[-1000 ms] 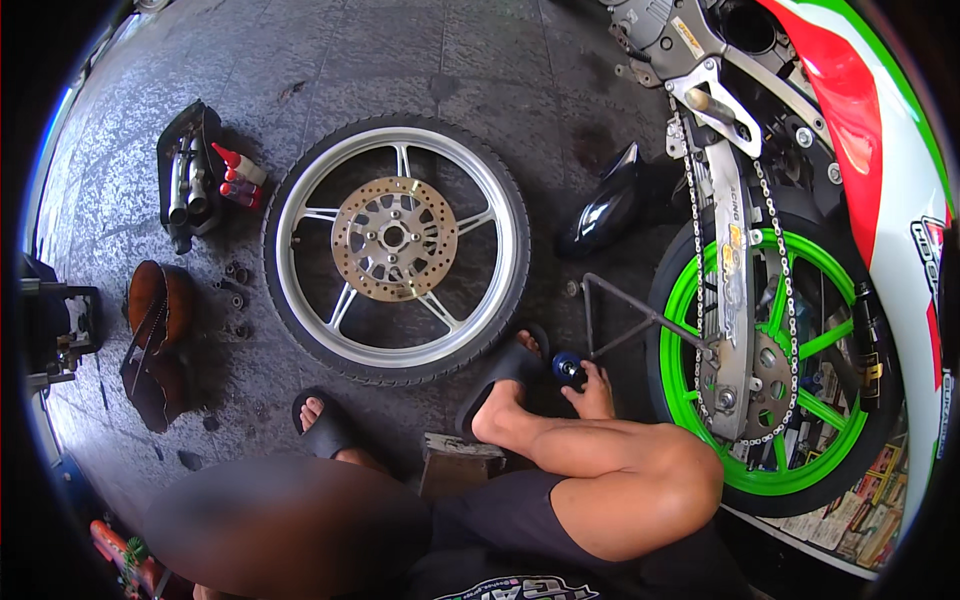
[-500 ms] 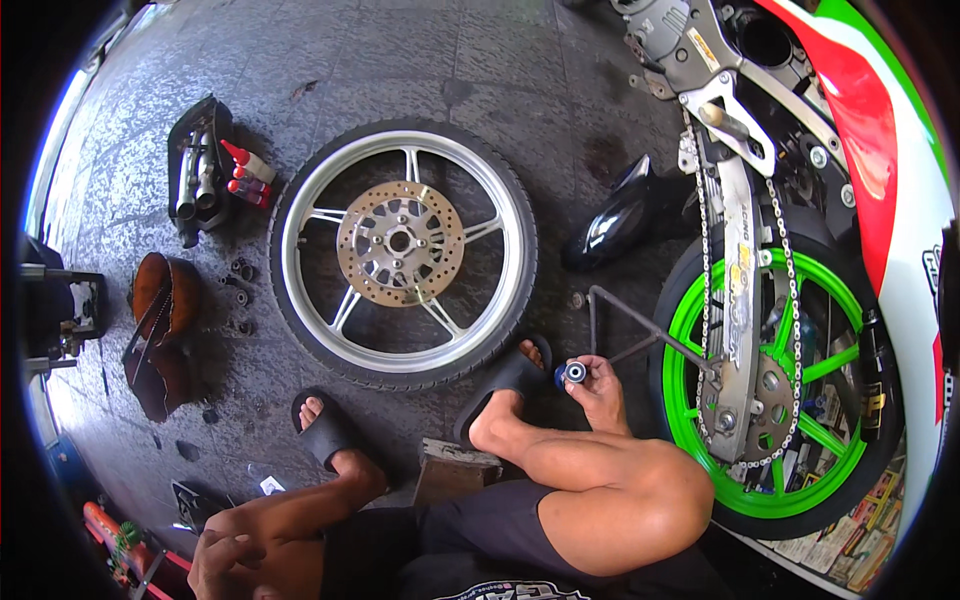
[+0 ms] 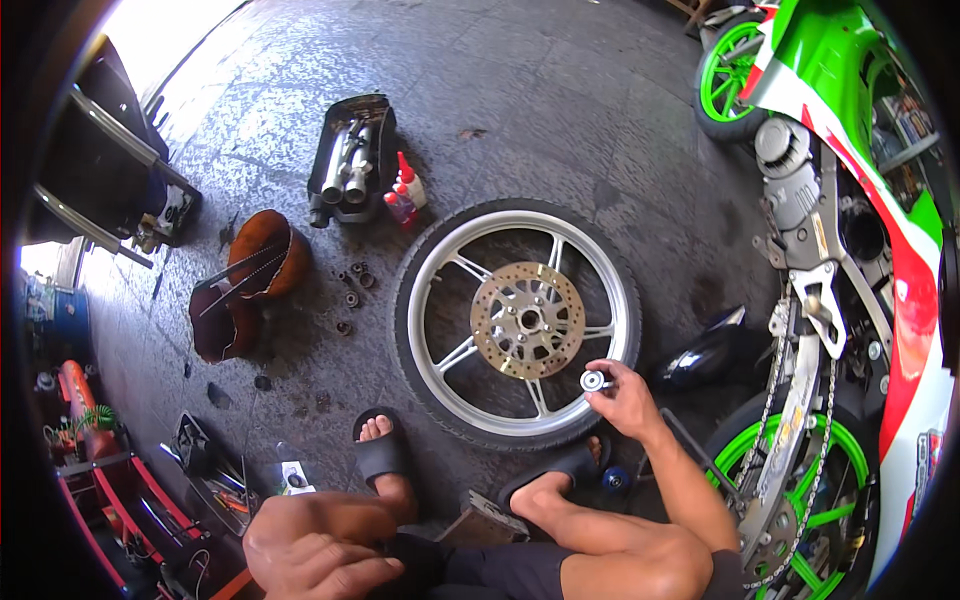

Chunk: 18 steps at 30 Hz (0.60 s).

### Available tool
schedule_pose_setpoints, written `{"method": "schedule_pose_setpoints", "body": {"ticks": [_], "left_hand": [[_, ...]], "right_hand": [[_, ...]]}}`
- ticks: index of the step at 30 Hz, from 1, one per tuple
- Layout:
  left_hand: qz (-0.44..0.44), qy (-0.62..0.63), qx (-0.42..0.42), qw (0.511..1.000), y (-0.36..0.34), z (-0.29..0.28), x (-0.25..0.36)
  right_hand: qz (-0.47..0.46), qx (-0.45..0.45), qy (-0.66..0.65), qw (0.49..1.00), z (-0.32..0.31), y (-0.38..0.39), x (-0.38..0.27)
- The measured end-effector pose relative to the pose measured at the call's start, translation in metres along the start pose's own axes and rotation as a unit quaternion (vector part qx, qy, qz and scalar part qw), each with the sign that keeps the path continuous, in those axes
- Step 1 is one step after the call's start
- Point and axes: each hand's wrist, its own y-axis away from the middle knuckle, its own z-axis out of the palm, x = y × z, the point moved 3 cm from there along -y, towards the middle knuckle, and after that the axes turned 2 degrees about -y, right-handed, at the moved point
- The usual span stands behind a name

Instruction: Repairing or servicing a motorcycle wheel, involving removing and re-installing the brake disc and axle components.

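Just above the rim of the loose wheel (image 3: 517,322), the right hand (image 3: 625,398) pinches a small round metal bearing (image 3: 592,380) between thumb and fingertips, the grip closed only as far as the part's width. The bearing is held clear of the floor, seemingly so it can be looked over, and its flat face with the centre hole points up toward the camera, so its short axis runs roughly vertical. Beyond the grip, the wheel lies flat on the concrete floor (image 3: 560,120) with its brake disc (image 3: 527,320) upward. To the right of the grip stands the motorcycle (image 3: 860,250). The left hand (image 3: 315,560) rests loosely curled on the knee, holding nothing.
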Motion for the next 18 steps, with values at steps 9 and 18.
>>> {"method": "schedule_pose_setpoints", "body": {"ticks": [9,18], "left_hand": [[0.027,0.105,-0.06,0.992,0.004,0.001,-0.005],[0.038,0.139,-0.11,0.983,0.0,-0.008,-0.015]], "right_hand": [[-0.072,-0.021,0.282,0.956,0.043,-0.102,-0.007],[-0.09,0.029,0.24,0.966,0.079,-0.124,-0.003]]}}
